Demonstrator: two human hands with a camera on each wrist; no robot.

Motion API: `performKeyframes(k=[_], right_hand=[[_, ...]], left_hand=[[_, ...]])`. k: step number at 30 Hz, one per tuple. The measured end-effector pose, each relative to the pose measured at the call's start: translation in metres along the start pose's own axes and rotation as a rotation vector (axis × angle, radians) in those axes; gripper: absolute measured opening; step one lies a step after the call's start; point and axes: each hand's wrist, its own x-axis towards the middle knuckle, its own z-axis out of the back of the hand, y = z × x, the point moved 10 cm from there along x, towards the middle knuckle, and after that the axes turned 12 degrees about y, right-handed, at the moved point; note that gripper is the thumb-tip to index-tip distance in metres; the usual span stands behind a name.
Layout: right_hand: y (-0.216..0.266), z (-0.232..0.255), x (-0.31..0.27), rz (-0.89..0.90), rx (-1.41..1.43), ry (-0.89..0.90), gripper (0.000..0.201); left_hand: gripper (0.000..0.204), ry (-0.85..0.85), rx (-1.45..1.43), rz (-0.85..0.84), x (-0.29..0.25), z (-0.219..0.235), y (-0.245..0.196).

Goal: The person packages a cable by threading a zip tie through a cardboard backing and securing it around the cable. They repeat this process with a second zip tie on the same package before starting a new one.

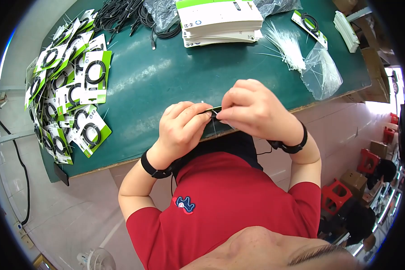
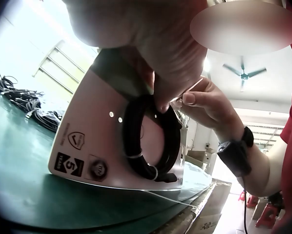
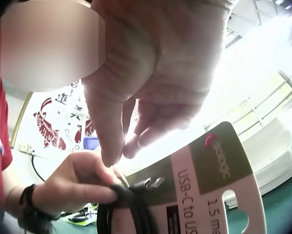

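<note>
Carded cables [image 1: 72, 90], loose zip ties [image 1: 285, 45]

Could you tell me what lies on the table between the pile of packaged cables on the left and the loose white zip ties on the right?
Bare green table, in the head view; the card stack sits further back.

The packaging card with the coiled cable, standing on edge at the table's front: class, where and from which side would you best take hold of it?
Grip the packaging card by its top edge from above, probably. It stands on its bottom edge on the table, with the coiled cable covering its middle, so the top is freest.
</note>
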Motion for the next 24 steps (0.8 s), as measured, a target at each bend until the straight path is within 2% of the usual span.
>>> performKeyframes(k=[1,6,9,14,17,18,21,22,24], right_hand=[[0.007,-0.003,0.000,0.009,-0.092,-0.001,0.020],[0.023,-0.007,-0.002,0.057,-0.111,-0.045,0.020],[0.023,-0.028,-0.012,-0.005,-0.045,0.041,0.017],[0.014,-0.039,-0.025,-0.026,0.155,-0.018,0.014],[0.000,-0.049,-0.032,-0.096,0.394,-0.028,0.009],[0.000,-0.052,-0.034,-0.097,0.392,-0.029,0.009],[-0.031,-0.078,-0.048,-0.354,1.020,-0.098,0.013],[-0.031,-0.078,-0.048,-0.354,1.019,-0.097,0.013],[-0.043,-0.099,-0.057,-0.557,1.261,-0.118,0.014]], left_hand=[[0.014,-0.001,-0.001,0.001,0.000,0.000,0.000],[0.015,0.035,-0.020,-0.001,0.001,-0.001,0.004],[0.014,0.046,-0.027,-0.011,0.002,-0.002,0.004],[0.014,0.067,-0.027,-0.010,0.002,-0.003,0.003],[0.014,0.070,-0.021,-0.011,0.003,-0.004,0.003],[0.014,0.066,-0.022,-0.014,0.003,-0.004,0.004],[0.014,0.056,-0.021,-0.020,0.004,-0.003,0.004],[0.015,0.059,-0.016,-0.016,0.003,-0.004,0.003],[0.016,0.072,-0.010,-0.010,0.002,-0.004,0.001]])
